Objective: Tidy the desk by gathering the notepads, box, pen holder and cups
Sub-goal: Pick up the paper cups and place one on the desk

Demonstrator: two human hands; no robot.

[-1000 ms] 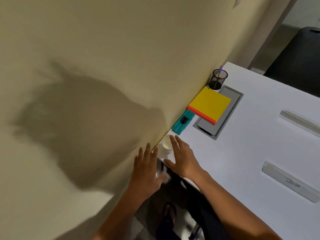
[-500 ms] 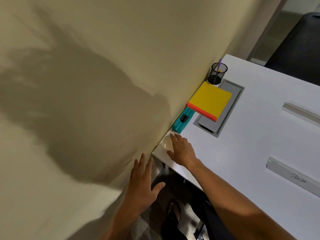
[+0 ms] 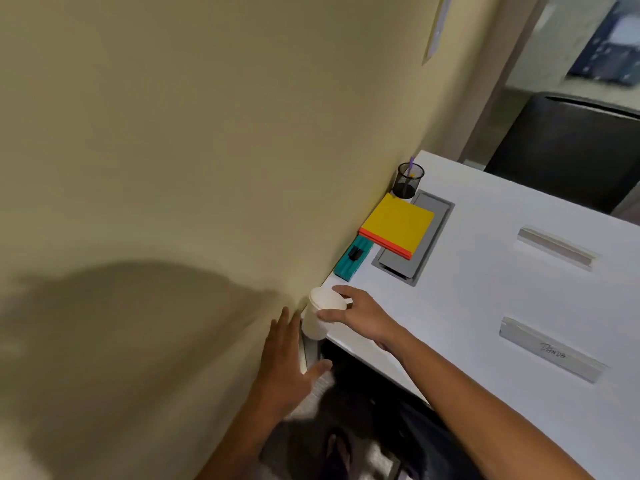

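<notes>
My right hand grips a white paper cup at the near left corner of the white desk, lifted and tilted over the desk's edge. My left hand hovers below and beside the cup, fingers spread, holding nothing. Along the wall lie a teal box with a black clip on it, then a yellow notepad stacked on an orange one, then a black mesh pen holder with a purple pen.
A beige wall runs along the desk's left edge. A grey cable hatch lies under the notepads. Two clear nameplate holders lie on the right. A dark chair stands beyond the desk.
My right hand closed around the cup and lifted it off the desk corner, tilting it. My left hand rose toward the cup. The camera shifted up and back.
</notes>
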